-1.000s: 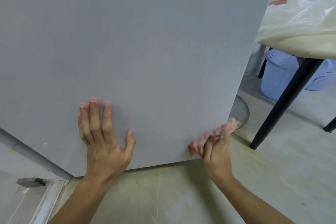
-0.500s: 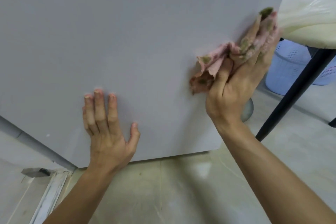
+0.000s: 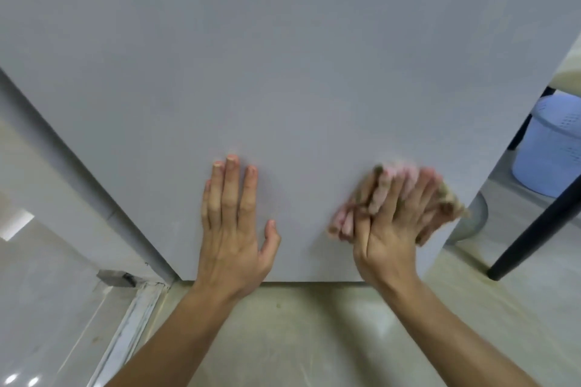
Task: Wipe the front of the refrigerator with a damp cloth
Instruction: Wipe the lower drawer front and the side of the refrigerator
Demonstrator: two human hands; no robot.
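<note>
My right hand (image 3: 390, 229) presses the pink cloth (image 3: 342, 220) against the refrigerator door (image 3: 283, 56). The fingers are stretched flat over it, blurred, close to the door's lower right corner. Just left of it, my left hand (image 3: 232, 223) lies flat and bare on the door. Right of the cloth, past the door's edge, stand a black table leg (image 3: 540, 223) and a blue basket (image 3: 547, 151).

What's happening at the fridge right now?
A person is wiping the flat grey refrigerator front with a crumpled pink cloth. The right hand presses the cloth against the lower right part of that front, near its edge, and is motion-blurred. The left hand lies flat on the front beside it, fingers straight, apparently bracing. A pale blue perforated plastic basket stands further right.
</note>
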